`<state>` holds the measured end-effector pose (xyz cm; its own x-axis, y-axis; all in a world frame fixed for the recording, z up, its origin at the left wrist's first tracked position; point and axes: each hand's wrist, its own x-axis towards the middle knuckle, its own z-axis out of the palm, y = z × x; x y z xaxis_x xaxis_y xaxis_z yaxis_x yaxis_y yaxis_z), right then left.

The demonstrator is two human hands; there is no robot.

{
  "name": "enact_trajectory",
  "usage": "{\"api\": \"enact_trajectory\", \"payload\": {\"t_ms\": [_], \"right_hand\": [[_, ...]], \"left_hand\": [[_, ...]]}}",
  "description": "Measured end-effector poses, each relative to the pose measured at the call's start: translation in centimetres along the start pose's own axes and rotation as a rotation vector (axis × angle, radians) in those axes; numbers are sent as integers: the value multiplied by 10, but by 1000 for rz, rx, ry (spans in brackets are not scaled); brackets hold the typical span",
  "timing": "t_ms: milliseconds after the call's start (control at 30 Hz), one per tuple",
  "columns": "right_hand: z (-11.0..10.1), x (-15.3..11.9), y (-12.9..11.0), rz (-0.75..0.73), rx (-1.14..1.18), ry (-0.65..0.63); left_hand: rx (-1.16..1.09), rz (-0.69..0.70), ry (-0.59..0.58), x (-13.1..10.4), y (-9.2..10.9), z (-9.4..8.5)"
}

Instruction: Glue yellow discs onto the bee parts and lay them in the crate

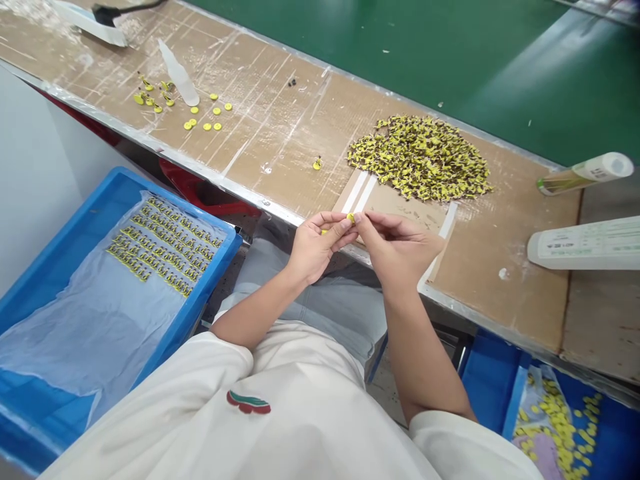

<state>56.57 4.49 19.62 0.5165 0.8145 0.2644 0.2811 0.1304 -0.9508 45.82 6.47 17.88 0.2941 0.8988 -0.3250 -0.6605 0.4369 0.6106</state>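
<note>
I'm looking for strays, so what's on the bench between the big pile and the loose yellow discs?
The head view shows one small yellow-and-dark piece nearer the pile, and tiny dark bits farther back.

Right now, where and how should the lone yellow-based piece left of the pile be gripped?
Probably pinch the lone piece by opposite edges of its round yellow base, coming from the person's side with the left hand: the base is its widest part, a dark part seems to stand on it, and the pile lies to the right.
</note>
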Motion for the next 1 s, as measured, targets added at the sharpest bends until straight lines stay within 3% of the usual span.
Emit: {"api": "enact_trajectory", "payload": {"t_ms": [267, 667, 1000], "right_hand": [[10, 3, -3, -11, 4, -33], [20, 7, 0, 2, 79, -93], [33, 10, 3, 108, 103, -163]], "left_hand": [[14, 110, 13, -5, 6, -1], [11, 170, 47, -5, 12, -3], [-5, 217, 103, 0, 12, -12]]}}
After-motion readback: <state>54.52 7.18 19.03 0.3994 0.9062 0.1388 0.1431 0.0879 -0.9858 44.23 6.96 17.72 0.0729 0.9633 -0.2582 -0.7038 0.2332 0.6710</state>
